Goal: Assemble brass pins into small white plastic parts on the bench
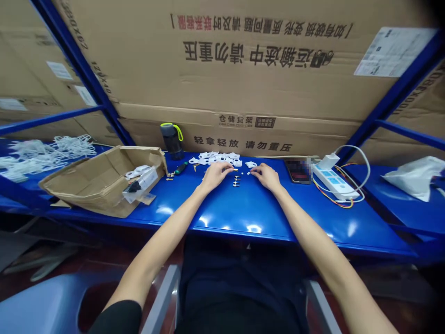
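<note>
At the far left I see a tangle of white cords (48, 155), then an open cardboard box (69, 191) standing on the blue table (239, 211). A dark bottle (171, 141) stands behind it, and a green-and-black screwdriver (181, 168) lies just beside some loose brass bits (169, 177). That screwdriver could roll if an elbow knocked it.

White plastic parts (217, 159) are heaped behind the left hand (217, 176), which pinches a small brass-coloured piece (235, 170) between thumb and fingers. A loose pinch on something so slight could let it slip and skitter over the glossy surface. Just in front sits a short column of metal fittings (236, 181); a dropped wrist could scatter them.

Tiny white bits (242, 173) lie between the hands. The right hand (266, 176) is bent down with its fingertips by another; from here I can't tell whether it grips anything. A careless sweep could lose those bits.

Further right, a phone (297, 171) lies near a power strip (335, 181), whose looped cable (365, 162) could snag a sleeve.
</note>
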### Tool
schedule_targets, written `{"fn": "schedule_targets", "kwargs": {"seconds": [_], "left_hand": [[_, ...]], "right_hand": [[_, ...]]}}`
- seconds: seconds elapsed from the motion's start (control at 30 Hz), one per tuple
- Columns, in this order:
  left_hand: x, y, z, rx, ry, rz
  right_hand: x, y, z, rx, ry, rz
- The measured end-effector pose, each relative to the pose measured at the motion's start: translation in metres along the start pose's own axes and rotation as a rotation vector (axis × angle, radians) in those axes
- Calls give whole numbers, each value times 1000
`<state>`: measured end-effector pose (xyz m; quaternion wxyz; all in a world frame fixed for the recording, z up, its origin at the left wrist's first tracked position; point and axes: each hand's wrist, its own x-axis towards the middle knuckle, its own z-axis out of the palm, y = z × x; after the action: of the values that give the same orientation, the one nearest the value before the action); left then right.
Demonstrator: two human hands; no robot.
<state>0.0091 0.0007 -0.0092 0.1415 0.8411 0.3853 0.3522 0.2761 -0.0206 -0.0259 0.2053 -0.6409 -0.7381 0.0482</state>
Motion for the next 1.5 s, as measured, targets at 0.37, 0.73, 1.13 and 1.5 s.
{"fn": "schedule_targets", "kwargs": {"seconds": [0.37, 0.73, 1.13, 1.5], "left_hand": [[0, 1, 9, -267, 61, -62], [0, 3, 10, -282, 93, -70], [-1, 9, 10, -255, 103, -6], [-1, 16, 12, -361, 125, -40]], "right_hand": [[-3, -3, -3, 25, 20, 39], [-1, 4, -1, 227, 13, 47], [-4, -3, -3, 714, 127, -11], [-9, -26, -3, 1007, 132, -62]]}}
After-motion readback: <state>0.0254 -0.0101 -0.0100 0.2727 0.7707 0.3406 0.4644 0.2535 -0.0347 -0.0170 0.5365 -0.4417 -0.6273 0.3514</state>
